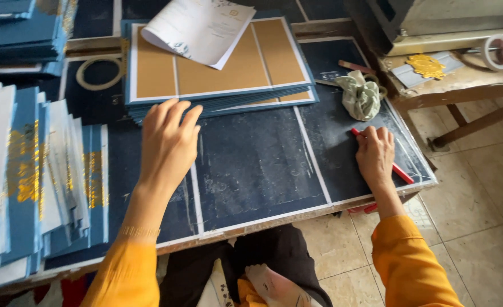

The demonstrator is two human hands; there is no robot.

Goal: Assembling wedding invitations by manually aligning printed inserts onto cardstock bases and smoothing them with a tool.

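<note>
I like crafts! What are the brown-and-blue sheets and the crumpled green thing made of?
The stack of sheets looks like stiff card: matte tan panels, blue borders, thin flat layered edges. The green thing seems to be soft cloth, bunched into folds, maybe a scrunchie.

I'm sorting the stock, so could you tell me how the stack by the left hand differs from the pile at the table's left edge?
The centre stack lies flat and squared, tan panels up; the left pile is fanned, showing gold print. The left hand touches only the centre stack. Both are blue.

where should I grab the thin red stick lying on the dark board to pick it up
Probably the thin red stick's bare lower end, coming from the board's right edge. It lies flat and slanted; the right hand covers its upper end, and the green cloth sits beyond.
</note>
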